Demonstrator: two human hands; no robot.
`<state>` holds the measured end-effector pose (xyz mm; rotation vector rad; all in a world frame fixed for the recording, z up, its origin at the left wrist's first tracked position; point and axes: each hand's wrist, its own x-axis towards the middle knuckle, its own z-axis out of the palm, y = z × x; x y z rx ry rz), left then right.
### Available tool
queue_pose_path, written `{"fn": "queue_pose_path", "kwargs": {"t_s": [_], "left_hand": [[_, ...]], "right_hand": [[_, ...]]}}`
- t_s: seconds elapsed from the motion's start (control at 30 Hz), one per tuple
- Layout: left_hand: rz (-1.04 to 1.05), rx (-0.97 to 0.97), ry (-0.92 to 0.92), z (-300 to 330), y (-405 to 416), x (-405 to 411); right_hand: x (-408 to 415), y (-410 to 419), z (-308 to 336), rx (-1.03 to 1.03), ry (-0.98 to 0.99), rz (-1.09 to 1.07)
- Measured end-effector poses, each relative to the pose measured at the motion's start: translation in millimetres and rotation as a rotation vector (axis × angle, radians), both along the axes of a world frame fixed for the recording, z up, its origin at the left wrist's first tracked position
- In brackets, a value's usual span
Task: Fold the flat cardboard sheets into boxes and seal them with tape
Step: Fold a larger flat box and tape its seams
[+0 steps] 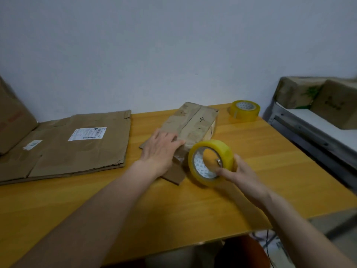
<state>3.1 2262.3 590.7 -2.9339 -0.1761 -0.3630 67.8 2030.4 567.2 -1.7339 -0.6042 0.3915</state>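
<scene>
On table point(135, 200), left hand point(161, 149) flat on box point(193, 122), right hand point(239, 171) pinching tape roll point(211, 161), spare roll point(244, 110) behind.

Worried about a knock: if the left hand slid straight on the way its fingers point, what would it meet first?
Probably more of the folded cardboard box on which the left hand already rests; farther along lies the spare tape roll, though depth is uncertain.

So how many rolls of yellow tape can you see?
2. One tape roll is held up by the right hand near the small box. The other roll lies on the table by the wall.
</scene>
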Motion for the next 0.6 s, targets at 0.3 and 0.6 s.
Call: {"fn": "queue_pose_path", "kwargs": {"t_s": [0.3, 0.6], "left_hand": [[0.159, -0.286, 0.097, 9, 26, -4], [0.341, -0.171, 0.252, 21, 3, 15]], "right_hand": [[-32, 30, 9, -0.008, 0.052, 0.363], [-32, 28, 9, -0.078, 0.206, 0.407]]}}
